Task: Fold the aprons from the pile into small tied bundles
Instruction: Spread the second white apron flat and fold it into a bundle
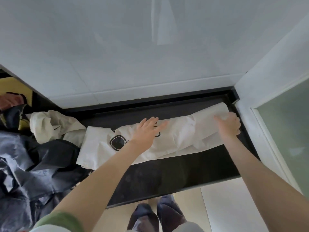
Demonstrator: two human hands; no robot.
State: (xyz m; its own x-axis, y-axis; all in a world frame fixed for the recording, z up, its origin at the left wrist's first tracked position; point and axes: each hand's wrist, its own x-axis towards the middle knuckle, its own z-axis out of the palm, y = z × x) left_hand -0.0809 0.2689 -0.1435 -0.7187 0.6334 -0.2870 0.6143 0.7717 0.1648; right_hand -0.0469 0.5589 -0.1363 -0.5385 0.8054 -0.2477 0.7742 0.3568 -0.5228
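Observation:
A cream apron [182, 131] with a black round print lies folded into a long strip across the black counter [167, 173]. My left hand [147, 129] lies flat on its middle, fingers straight, pressing the cloth. My right hand [229, 123] is at the strip's right end, fingers curled and gripping the fabric there. A pile of aprons [33, 156], dark blue and cream, is heaped at the left end of the counter.
White tiled wall rises directly behind the counter. A white wall and frosted glass door [284, 131] close off the right side. Another crumpled cream apron [55, 126] lies beside the pile. My feet [158, 215] stand on the pale floor below the counter's front edge.

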